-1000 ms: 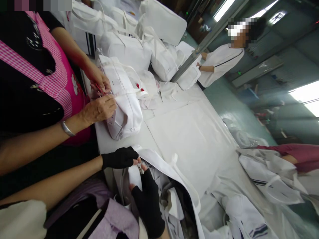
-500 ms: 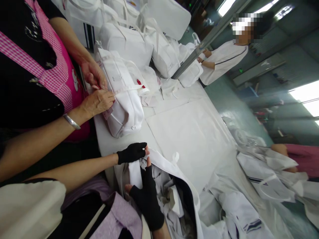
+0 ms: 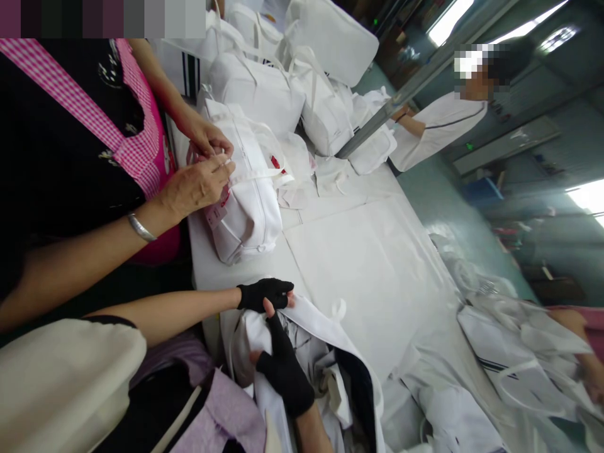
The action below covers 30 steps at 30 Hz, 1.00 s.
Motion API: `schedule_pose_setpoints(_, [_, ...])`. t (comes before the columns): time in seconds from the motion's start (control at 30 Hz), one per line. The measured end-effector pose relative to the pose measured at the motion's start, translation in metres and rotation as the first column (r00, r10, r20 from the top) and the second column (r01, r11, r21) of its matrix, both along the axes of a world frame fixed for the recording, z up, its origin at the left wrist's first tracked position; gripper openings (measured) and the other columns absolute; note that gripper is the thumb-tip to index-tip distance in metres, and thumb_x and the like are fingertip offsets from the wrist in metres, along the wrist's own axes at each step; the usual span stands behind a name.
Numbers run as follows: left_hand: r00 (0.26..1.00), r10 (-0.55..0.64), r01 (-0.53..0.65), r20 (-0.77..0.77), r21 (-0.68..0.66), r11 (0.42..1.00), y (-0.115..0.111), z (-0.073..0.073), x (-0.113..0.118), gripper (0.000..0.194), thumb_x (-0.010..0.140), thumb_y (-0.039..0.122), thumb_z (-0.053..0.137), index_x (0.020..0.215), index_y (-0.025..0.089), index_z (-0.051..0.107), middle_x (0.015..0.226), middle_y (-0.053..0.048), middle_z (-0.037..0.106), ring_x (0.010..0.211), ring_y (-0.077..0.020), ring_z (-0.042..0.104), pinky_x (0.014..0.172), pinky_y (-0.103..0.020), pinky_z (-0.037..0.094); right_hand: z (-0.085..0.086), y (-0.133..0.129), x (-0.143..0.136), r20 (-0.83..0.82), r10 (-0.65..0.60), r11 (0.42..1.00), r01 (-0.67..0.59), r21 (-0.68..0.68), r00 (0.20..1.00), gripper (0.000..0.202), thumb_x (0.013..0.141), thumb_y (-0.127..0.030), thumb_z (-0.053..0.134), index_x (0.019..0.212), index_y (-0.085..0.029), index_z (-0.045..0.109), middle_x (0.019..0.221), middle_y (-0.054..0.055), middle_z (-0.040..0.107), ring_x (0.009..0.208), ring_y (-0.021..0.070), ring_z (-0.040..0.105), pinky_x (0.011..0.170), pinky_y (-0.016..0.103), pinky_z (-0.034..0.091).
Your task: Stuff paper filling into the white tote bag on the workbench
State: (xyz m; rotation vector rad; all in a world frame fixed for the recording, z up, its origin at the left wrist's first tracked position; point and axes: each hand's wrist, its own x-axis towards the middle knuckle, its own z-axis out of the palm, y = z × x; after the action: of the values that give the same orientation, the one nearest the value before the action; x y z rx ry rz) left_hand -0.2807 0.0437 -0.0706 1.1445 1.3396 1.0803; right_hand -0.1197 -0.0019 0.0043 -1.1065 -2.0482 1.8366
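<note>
Left hand (image 3: pixel 265 294) pinching open bag (image 3: pixel 325 324), right hand (image 3: pixel 285 372) spread over it, tagged bag (image 3: pixel 252 201) beside, pole (image 3: pixel 400 100) beyond

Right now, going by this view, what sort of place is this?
Likely a bag workshop or packing floor: finished-looking white bags piled on a long white worktable, an open white bag stuffed with pale material, and several people handling bags around the room.

The bag (image 3: pixel 325 322) is white (its lining (image 3: pixel 359 390) perhaps navy), the gloves (image 3: pixel 285 377) black, the apron (image 3: pixel 140 157) pink gingham.
</note>
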Motion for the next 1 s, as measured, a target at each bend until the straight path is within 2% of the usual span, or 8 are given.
schedule_pose_setpoints(0.2, [0.966,-0.258,0.252,0.038,0.111,0.961,0.010,-0.004,-0.002,0.017,0.083,0.032,0.056,0.080,0.015,0.059,0.078,-0.002,0.065,0.072,-0.0145,0.059,0.069,-0.028,0.046,-0.004,0.002,0.005,-0.003,-0.232,0.965,0.230,-0.130,0.973,0.071,0.070,-0.025,0.068,0.137,-0.026,0.047,0.147,0.002,0.039,0.142,0.0265,0.022,0.119,0.050,0.011])
schedule_pose_setpoints(0.33, [0.956,-0.293,0.287,0.025,0.131,0.949,0.010,-0.012,-0.001,0.017,0.082,0.032,0.058,0.085,0.015,0.056,0.082,-0.003,0.064,0.074,-0.0156,0.057,0.070,-0.028,0.044,-0.007,-0.003,0.004,-0.027,-0.364,0.926,0.358,-0.118,0.931,0.067,0.069,-0.028,0.071,0.133,-0.026,0.051,0.144,0.004,0.044,0.138,0.0270,0.031,0.118,0.049,0.019])
schedule_pose_setpoints(0.5, [0.949,-0.311,0.302,0.053,0.134,0.944,0.006,-0.020,-0.002,0.023,0.081,0.034,0.058,0.090,0.013,0.056,0.081,-0.005,0.061,0.070,-0.0144,0.054,0.065,-0.027,0.044,-0.017,-0.006,0.008,-0.134,-0.354,0.929,0.331,-0.166,0.926,0.067,0.076,-0.028,0.068,0.138,-0.028,0.044,0.149,0.002,0.037,0.140,0.0233,0.028,0.118,0.046,0.019])
schedule_pose_setpoints(0.63, [0.948,-0.315,0.307,0.042,0.128,0.943,0.008,-0.015,-0.004,0.031,0.083,0.043,0.054,0.091,0.013,0.056,0.075,-0.005,0.060,0.069,-0.0147,0.052,0.065,-0.029,0.045,-0.018,-0.007,0.005,-0.122,-0.312,0.946,0.296,-0.131,0.942,0.070,0.078,-0.029,0.066,0.142,-0.027,0.038,0.151,0.002,0.032,0.141,0.0219,0.026,0.119,0.047,0.017])
schedule_pose_setpoints(0.77, [0.959,-0.281,0.283,-0.031,0.115,0.952,0.007,-0.001,0.001,0.030,0.083,0.046,0.052,0.087,0.016,0.053,0.074,-0.003,0.057,0.070,-0.0152,0.051,0.067,-0.030,0.044,0.019,-0.008,0.011,-0.022,-0.256,0.957,0.257,0.134,0.966,0.058,0.083,-0.026,0.060,0.139,-0.025,0.044,0.142,0.005,0.046,0.134,0.0239,0.040,0.115,0.049,0.029])
schedule_pose_setpoints(0.87, [0.954,-0.281,0.291,-0.106,0.107,0.951,0.003,0.003,0.004,0.027,0.084,0.044,0.052,0.081,0.017,0.049,0.073,0.000,0.052,0.068,-0.0137,0.047,0.066,-0.028,0.042,0.064,-0.011,0.049,0.032,-0.238,0.936,0.221,0.273,0.971,0.049,0.085,-0.028,0.059,0.133,-0.027,0.051,0.128,0.005,0.059,0.120,0.0249,0.055,0.104,0.048,0.044])
schedule_pose_setpoints(0.93, [0.949,-0.257,0.276,-0.186,0.087,0.957,0.000,0.001,0.005,0.029,0.085,0.046,0.051,0.080,0.018,0.047,0.073,0.002,0.050,0.067,-0.0130,0.046,0.066,-0.027,0.041,0.088,-0.021,0.093,0.032,-0.393,0.877,0.364,0.314,0.919,0.041,0.086,-0.033,0.059,0.126,-0.028,0.058,0.121,0.004,0.063,0.112,0.0246,0.060,0.098,0.046,0.049])
schedule_pose_setpoints(1.0, [0.930,-0.242,0.268,-0.276,0.059,0.962,-0.002,-0.002,0.005,0.033,0.086,0.050,0.049,0.081,0.018,0.047,0.072,0.003,0.049,0.068,-0.0126,0.046,0.066,-0.025,0.040,0.102,-0.041,0.144,0.016,-0.624,0.741,0.586,0.328,0.781,0.033,0.087,-0.038,0.058,0.117,-0.026,0.064,0.113,0.005,0.067,0.103,0.0239,0.063,0.092,0.044,0.052])
